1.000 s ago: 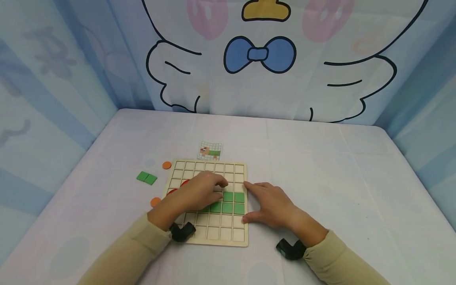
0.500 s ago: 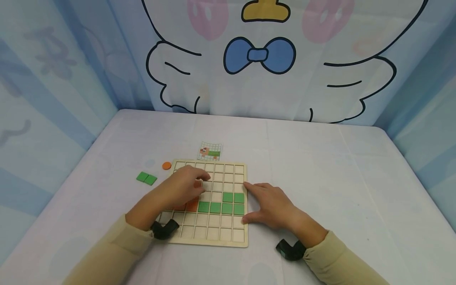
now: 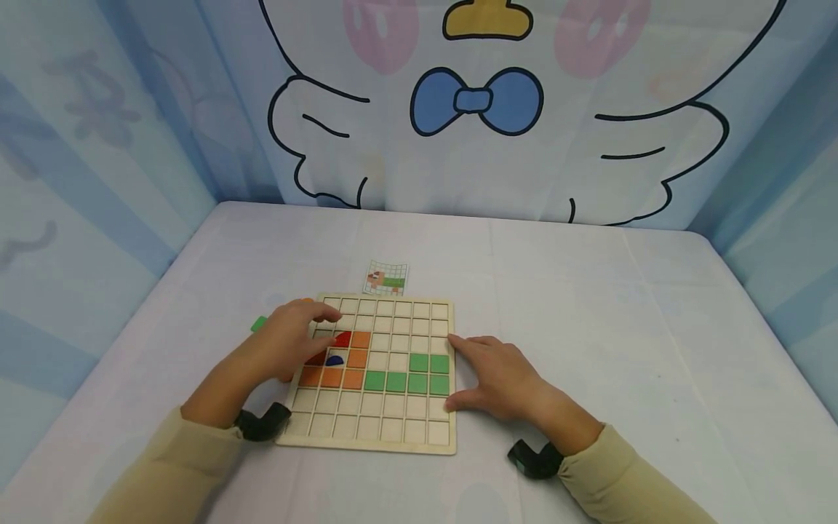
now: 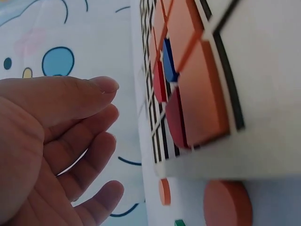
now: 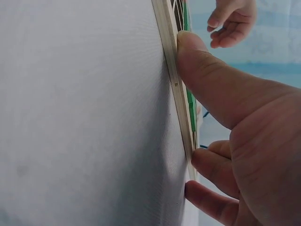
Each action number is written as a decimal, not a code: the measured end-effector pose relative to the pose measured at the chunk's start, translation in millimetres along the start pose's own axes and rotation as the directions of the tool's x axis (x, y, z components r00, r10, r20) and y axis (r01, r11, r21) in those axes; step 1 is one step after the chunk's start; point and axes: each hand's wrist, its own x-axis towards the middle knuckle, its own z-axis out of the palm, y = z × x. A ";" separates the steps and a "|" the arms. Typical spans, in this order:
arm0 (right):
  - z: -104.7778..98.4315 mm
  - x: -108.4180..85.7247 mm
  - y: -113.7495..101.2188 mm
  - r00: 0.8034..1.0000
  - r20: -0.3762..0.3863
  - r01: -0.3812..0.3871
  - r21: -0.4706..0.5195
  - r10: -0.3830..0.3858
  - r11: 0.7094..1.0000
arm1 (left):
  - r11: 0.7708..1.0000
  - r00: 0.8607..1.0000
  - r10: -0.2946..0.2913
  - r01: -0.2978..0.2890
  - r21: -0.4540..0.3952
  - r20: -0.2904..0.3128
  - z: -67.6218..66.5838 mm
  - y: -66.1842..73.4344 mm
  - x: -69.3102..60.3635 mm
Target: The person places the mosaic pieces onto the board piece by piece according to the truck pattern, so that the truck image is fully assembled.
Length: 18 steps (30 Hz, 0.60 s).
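Observation:
A wooden grid board [image 3: 393, 429] lies flat on the table. Green square tiles [image 3: 396, 382] fill cells on its right half, while orange square tiles [image 3: 332, 378], a red rounded piece [image 3: 342, 339] and a blue half-round piece [image 3: 334, 360] lie on the left. Over the board's left edge hovers my left hand [image 3: 286, 336], fingers loosely bent, holding nothing; the left wrist view shows a gap between its fingertips and the pieces. My right hand [image 3: 500, 378] rests its thumb and fingertips against the board's right edge, with the fingers spread.
A small printed pattern card [image 3: 386, 278] lies beyond the board's far edge. Two orange discs, one near [image 4: 228, 202] and one farther off [image 4: 164, 192], lie beside the board. A green tile [image 3: 258, 323] shows partly behind my left hand. A patterned curtain [image 3: 484, 167] hangs behind the table.
My left hand has moved left from over the middle of the board to its left edge, uncovering the orange, red and blue pieces. My right hand has stayed at the right edge.

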 end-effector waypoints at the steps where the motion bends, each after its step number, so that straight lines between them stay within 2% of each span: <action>1: -0.2 -0.1 -0.1 1.000 0.000 0.001 -0.001 -0.001 1.000 | 1.000 1.000 -0.008 0.008 0.000 -0.004 -0.6 -1.9 -0.7; 8: -1.0 -0.8 0.3 1.000 0.000 0.008 -0.002 -0.008 1.000 | 0.999 0.998 -0.043 0.044 0.026 -0.041 -3.7 -19.4 -4.8; 14: -1.7 -1.1 0.3 1.000 0.009 0.010 0.003 -0.010 1.000 | 0.994 0.994 -0.103 0.104 0.035 -0.032 -7.6 -35.8 -9.7; 18: -2.7 -1.2 -0.4 1.000 0.011 0.006 0.000 -0.006 1.000 | 0.993 0.993 -0.117 0.118 0.032 -0.029 -10.0 -44.1 -11.9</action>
